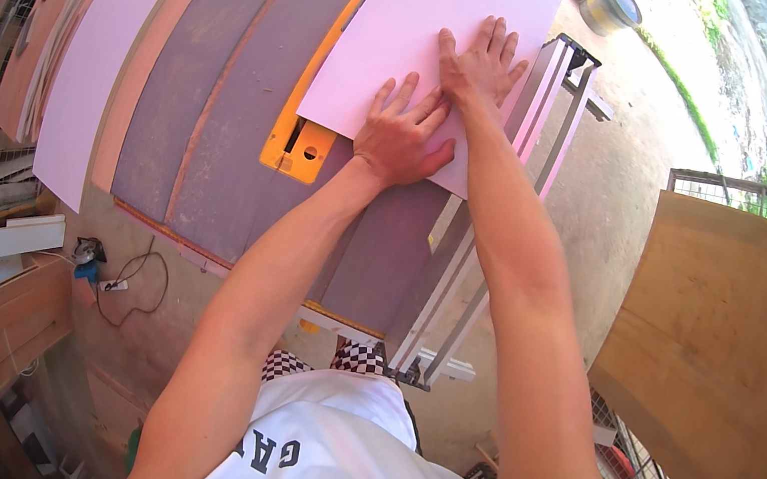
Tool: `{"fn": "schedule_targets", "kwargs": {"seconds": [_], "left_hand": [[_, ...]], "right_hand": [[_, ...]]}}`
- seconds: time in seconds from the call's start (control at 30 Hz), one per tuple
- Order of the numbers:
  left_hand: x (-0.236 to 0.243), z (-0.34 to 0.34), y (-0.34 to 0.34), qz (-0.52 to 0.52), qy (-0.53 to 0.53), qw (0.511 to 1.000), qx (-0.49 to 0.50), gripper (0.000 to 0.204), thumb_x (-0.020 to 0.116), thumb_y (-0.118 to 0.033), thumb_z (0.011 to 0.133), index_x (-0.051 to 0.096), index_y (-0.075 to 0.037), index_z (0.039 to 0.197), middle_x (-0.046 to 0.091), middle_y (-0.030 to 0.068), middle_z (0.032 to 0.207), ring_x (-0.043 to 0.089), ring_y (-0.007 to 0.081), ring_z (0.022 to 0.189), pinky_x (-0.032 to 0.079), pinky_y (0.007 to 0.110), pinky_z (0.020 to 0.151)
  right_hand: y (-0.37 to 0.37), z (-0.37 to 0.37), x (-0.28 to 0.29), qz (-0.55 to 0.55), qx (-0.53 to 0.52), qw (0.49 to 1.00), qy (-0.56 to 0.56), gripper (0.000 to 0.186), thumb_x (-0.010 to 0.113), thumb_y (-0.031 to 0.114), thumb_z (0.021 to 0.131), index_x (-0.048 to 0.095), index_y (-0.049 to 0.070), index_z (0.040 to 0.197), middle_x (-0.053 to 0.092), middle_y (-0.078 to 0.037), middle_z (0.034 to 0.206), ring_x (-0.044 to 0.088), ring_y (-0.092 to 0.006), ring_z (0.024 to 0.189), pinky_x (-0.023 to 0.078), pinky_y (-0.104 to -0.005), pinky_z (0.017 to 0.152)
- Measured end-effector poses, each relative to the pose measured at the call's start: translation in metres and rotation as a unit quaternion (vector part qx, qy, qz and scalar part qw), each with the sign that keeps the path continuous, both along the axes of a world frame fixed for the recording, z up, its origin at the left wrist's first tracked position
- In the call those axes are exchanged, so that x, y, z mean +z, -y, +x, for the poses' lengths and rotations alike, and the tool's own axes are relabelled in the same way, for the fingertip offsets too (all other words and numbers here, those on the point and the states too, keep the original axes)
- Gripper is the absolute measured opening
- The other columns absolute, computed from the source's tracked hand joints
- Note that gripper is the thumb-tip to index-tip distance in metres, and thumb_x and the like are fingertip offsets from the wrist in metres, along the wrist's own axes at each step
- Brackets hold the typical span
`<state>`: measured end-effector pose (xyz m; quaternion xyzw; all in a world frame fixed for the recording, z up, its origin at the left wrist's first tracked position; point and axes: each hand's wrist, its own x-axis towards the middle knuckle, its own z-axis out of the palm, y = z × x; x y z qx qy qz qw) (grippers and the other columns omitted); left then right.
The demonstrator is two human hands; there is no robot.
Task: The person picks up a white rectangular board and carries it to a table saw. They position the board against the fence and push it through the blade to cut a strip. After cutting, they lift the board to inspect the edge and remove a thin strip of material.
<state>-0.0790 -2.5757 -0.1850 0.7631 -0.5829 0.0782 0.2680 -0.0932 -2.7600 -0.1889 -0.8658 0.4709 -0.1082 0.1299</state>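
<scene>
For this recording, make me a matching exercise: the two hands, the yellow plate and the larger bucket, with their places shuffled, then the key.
Things:
1. left hand
2. yellow plate
3. larger bucket
4. right hand

Places:
A. on the ground, upper right
B. palm down on the pale board, higher in the picture
C. on the grey tabletop, along the board's left edge
D. palm down on the board, lower in the picture

Pairs: 1-D, 2-C, 3-A, 4-B
</scene>
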Motion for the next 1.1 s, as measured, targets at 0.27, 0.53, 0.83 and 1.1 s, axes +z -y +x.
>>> {"fn": "schedule_targets", "kwargs": {"seconds": [0.27, 0.53, 0.83, 1.1], "left_hand": [[-0.002, 0.004, 0.014, -0.005, -0.005, 1.0, 0.016, 0.062, 0.073, -0.048, 0.09, 0.074, -0.009, 0.139, 0.069, 0.0111, 0.149, 0.056, 0.0471, 0.146, 0.035, 0.066, 0.124], [-0.002, 0.008, 0.023, 0.017, -0.007, 1.0, 0.014, 0.063, 0.074, -0.05, 0.09, 0.075, -0.01, 0.139, 0.069, 0.011, 0.15, 0.055, 0.0461, 0.147, 0.034, 0.064, 0.125], [0.0, 0.013, 0.039, 0.014, -0.002, 1.0, 0.015, 0.064, 0.075, -0.049, 0.089, 0.074, -0.009, 0.139, 0.067, 0.0124, 0.152, 0.054, 0.0471, 0.148, 0.034, 0.064, 0.125], [-0.005, 0.021, 0.05, 0.012, -0.005, 1.0, 0.012, 0.067, 0.071, -0.053, 0.09, 0.073, -0.01, 0.142, 0.066, 0.0118, 0.153, 0.052, 0.044, 0.15, 0.029, 0.063, 0.128]], "right_hand": [[0.015, 0.007, -0.002, -0.02, 0.002, 1.0, -0.001, 0.1, 0.042, 0.074, 0.103, 0.022, 0.007, 0.175, 0.02, -0.01, 0.183, 0.011, -0.0323, 0.17, 0.004, -0.0614, 0.135], [0.026, 0.011, -0.004, -0.02, 0.007, 1.0, -0.004, 0.1, 0.042, 0.073, 0.102, 0.022, 0.007, 0.175, 0.02, -0.009, 0.183, 0.012, -0.0327, 0.17, 0.005, -0.0616, 0.135], [0.042, 0.015, -0.004, -0.024, 0.009, 1.0, -0.002, 0.1, 0.041, 0.073, 0.103, 0.022, 0.005, 0.174, 0.02, -0.011, 0.183, 0.012, -0.0335, 0.17, 0.004, -0.0622, 0.135], [0.051, 0.024, -0.002, -0.011, 0.006, 1.0, 0.01, 0.1, 0.042, 0.072, 0.102, 0.022, 0.005, 0.174, 0.02, -0.011, 0.183, 0.012, -0.0333, 0.17, 0.004, -0.0622, 0.135]]}}
